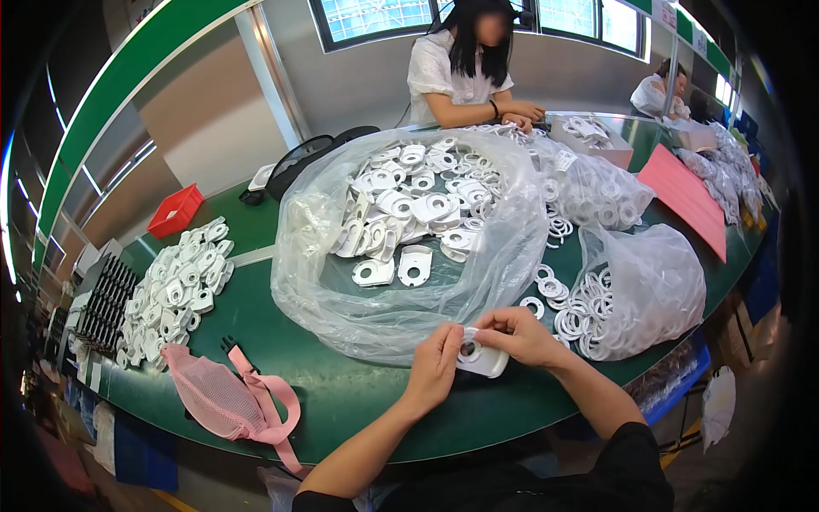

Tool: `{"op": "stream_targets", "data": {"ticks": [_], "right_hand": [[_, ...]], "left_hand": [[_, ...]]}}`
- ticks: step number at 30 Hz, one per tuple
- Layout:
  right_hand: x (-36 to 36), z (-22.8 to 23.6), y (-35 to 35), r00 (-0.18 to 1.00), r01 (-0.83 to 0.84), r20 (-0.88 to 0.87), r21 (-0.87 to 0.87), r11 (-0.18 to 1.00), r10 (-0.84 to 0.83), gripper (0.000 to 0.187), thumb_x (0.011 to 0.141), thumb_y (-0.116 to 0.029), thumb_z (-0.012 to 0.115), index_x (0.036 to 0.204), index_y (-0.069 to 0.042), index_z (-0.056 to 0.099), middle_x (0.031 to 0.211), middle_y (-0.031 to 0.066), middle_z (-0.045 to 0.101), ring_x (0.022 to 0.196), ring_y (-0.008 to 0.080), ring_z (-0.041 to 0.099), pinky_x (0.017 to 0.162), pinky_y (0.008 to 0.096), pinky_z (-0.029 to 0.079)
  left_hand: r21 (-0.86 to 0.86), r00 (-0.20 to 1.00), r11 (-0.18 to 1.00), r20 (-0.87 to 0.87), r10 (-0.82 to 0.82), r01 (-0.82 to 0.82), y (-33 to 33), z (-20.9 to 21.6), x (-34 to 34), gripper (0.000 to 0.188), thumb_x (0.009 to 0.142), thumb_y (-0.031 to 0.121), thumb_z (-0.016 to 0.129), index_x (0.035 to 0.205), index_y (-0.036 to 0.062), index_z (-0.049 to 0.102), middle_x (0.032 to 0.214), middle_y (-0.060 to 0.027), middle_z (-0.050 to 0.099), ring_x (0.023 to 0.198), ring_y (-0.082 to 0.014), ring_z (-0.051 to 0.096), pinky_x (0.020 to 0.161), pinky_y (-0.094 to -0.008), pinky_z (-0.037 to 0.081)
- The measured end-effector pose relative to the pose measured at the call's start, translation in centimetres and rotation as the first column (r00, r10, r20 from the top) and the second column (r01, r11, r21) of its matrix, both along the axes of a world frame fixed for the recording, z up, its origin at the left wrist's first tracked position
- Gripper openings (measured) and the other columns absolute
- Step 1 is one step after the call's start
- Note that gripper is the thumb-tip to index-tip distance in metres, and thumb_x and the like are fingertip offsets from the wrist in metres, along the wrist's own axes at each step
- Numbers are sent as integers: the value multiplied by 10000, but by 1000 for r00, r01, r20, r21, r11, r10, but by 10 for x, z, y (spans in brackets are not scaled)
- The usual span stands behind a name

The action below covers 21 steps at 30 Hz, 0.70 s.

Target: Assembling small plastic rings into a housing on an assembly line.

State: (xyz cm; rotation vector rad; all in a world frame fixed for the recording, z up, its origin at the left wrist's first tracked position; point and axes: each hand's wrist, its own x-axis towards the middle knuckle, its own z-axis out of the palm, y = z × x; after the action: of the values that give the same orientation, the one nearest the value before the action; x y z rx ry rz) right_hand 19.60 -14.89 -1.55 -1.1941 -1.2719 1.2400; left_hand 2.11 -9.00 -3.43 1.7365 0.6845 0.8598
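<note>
Both hands meet low in the middle, just over the near edge of the green table. The left hand and right hand pinch one white plastic piece between them. At twelve o'clock sits a big clear bag of white pieces. At two o'clock is a bag of white rings. At nine o'clock lies a pink mesh pouch.

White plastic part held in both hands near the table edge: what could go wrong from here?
1. Both hands, left hand and right hand, pinch the white plastic part close to the green table edge; a slip could drop it off the table.
2. Loose white rings lie beside the right hand; a sweep of the wrist might scatter them.
3. The clear bag slumps beside the hands and could snag fingers.
</note>
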Motion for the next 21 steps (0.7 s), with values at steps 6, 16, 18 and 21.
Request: {"op": "stream_targets", "data": {"ticks": [6,16,18,21], "right_hand": [[-10,-6,5,928,239,-304,39,970,-217,111,896,-128,573,917,-25,535,753,3,607,659,35,533,580,161,399],[-15,0,-2,810,386,362,264,884,-462,287,710,-202,770,715,-17,550,673,26,613,575,57,538,513,198,421],[-11,1,-1,854,347,317,245,905,-413,258,719,-180,756,760,-2,573,694,37,626,591,67,555,541,206,441],[-4,0,1,915,279,237,216,936,-327,228,740,-147,729,838,21,609,729,52,645,611,76,570,574,213,462]], "left_hand": [[61,999,997,11,48,-49,-11,-2,8,333,855,169,599,1075,-10,424,696,-171,571,671,-257,612,579,-365,449],[178,985,983,-175,-7,39,-14,5,2,352,856,168,566,1139,15,425,840,-261,597,770,-443,579,627,-452,447],[152,983,987,-184,-22,51,-10,5,1,360,860,173,559,1152,16,420,866,-262,596,800,-444,577,656,-455,446],[141,984,988,-172,-39,63,-3,1,-2,383,864,176,549,1184,20,408,916,-265,593,854,-441,571,704,-453,445]]}}
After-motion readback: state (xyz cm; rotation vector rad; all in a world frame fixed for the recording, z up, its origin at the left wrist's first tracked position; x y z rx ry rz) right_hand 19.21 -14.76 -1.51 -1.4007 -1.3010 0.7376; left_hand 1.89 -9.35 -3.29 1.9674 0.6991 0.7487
